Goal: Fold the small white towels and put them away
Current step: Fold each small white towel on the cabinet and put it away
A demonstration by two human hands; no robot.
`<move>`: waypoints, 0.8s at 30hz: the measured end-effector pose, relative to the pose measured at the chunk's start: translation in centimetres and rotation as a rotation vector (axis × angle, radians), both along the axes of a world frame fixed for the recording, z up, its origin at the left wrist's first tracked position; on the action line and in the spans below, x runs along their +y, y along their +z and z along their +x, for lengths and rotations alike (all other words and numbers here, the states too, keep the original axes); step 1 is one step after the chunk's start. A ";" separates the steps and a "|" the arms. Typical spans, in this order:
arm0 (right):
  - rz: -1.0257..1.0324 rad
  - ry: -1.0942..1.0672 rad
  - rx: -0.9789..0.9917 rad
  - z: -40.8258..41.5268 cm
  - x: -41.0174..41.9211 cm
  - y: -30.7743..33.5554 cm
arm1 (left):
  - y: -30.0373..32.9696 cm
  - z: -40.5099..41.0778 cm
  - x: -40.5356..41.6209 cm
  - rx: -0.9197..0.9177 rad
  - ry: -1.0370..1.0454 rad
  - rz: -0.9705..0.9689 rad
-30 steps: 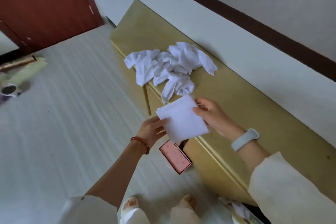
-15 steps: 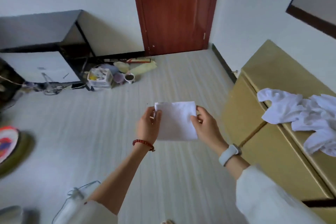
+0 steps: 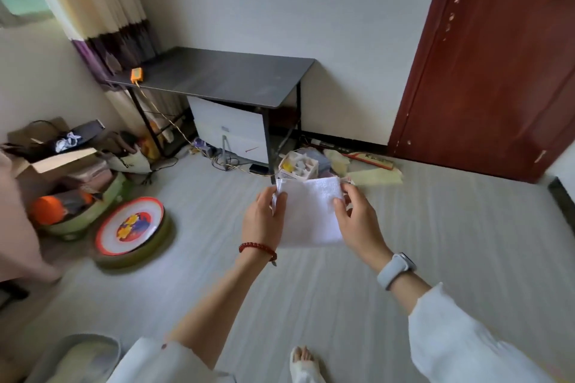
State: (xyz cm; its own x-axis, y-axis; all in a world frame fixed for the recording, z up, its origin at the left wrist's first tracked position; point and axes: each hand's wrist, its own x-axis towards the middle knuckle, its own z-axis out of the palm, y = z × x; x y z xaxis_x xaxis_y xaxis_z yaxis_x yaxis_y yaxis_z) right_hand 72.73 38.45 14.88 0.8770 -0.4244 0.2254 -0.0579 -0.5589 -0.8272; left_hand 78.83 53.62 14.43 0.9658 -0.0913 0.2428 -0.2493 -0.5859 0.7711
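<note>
We hold a small folded towel (image 3: pixel 311 214) up in the air in front of us, above the pale striped floor (image 3: pixel 435 258). It is a soft white square with a nubbly terry surface, its edges fairly straight and its lower part hanging flat. Our left hand (image 3: pixel 263 221) pinches its left edge, thumb curled over the front near the top corner; a string of round red beads (image 3: pixel 257 248) circles that wrist. Our right hand (image 3: pixel 357 221) grips the right edge, fingers bent round the cloth, and a smooth grey band (image 3: pixel 395 270) sits on that wrist above a loose white sleeve (image 3: pixel 460 345).

Beyond the towel stands a dark table (image 3: pixel 217 74) with a flat matte top and thin metal legs, a small orange box (image 3: pixel 137 74) on its far corner. A glossy reddish-brown wooden door (image 3: pixel 497 56) fills the right. At left lies a round enamel basin (image 3: pixel 130 222), white with a red rim and a bright painted centre, beside cardboard boxes (image 3: pixel 53 158).
</note>
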 end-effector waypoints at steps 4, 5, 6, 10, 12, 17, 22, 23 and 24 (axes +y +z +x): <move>0.006 0.078 -0.037 13.6 0.7 1.1 | 1.1 12.7 0.9 0.069 0.033 -0.020; 0.009 0.090 -0.036 16.9 1.1 1.5 | 1.4 15.7 1.3 0.086 0.037 -0.025; 0.009 0.106 -0.027 20.1 1.5 1.7 | 1.8 18.4 1.9 0.099 0.052 -0.022; -0.006 0.230 -0.001 31.6 4.0 2.0 | 2.1 28.0 4.8 0.117 0.123 -0.006; -0.027 0.267 0.014 37.2 5.3 1.9 | 1.7 33.1 6.3 0.109 0.173 0.010; -0.040 0.349 0.052 52.0 8.4 1.2 | 1.2 47.9 9.9 0.097 0.221 0.010; -0.015 0.286 0.093 66.8 11.0 1.6 | 1.7 63.7 12.7 0.111 0.173 -0.023; -0.004 0.277 0.104 69.4 11.3 1.8 | 1.8 66.6 13.0 0.115 0.156 -0.026; 0.009 0.266 0.113 72.2 11.5 1.9 | 2.0 69.6 13.1 0.123 0.132 -0.029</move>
